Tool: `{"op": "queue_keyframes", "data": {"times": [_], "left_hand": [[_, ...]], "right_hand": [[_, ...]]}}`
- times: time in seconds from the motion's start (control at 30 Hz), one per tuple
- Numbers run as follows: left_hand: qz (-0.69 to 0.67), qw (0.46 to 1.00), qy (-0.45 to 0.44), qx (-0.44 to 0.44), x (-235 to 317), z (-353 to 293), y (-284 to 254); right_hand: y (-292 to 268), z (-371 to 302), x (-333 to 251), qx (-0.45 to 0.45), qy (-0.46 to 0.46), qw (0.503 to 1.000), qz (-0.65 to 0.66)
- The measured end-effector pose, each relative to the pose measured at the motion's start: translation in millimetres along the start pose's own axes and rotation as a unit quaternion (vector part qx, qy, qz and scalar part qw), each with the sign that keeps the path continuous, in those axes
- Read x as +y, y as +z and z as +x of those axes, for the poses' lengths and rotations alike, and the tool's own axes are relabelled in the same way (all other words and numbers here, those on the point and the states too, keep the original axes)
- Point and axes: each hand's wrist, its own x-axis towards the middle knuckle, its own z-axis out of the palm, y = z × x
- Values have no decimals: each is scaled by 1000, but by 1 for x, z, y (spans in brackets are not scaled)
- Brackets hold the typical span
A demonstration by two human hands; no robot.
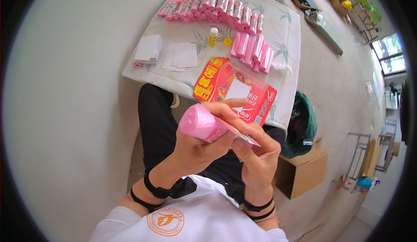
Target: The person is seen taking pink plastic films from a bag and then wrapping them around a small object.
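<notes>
My left hand (193, 150) is wrapped round a roll of pink plastic bags (197, 121), held up in front of me with its coiled end toward the left. My right hand (260, 148) pinches the free edge of a printed paper label (244, 137) that lies partly against the roll. Its fingers reach over the top of the roll. Below them on the table is a red and yellow printed sheet (210, 83) with a white paper slip (237, 90) on it. A glue stick (213, 36) stands uncapped beside its yellow cap (227, 42).
Many pink rolls with labels (221, 3) are piled at the table's far side. Plain pink rolls (252, 53) lie nearer, at right. White paper slips (184, 54) and a paper stack (148, 48) sit at left. A dark green bag (304, 124) and a cardboard box (304, 174) stand right of the table.
</notes>
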Motion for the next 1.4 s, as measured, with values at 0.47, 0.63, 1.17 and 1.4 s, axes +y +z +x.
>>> {"op": "queue_keyframes", "data": {"times": [0.47,0.63,1.17,1.4], "left_hand": [[-128,960,-204,139,0,0,23],[-188,954,-205,110,-2,2,20],[-135,971,-124,156,10,2,35],[-27,972,-156,174,3,-4,32]], "right_hand": [[18,-5,26,151,-11,981,120],[11,-5,26,129,9,985,116],[4,-12,27,50,-287,926,-239],[-9,-16,27,32,-257,918,-301]]}}
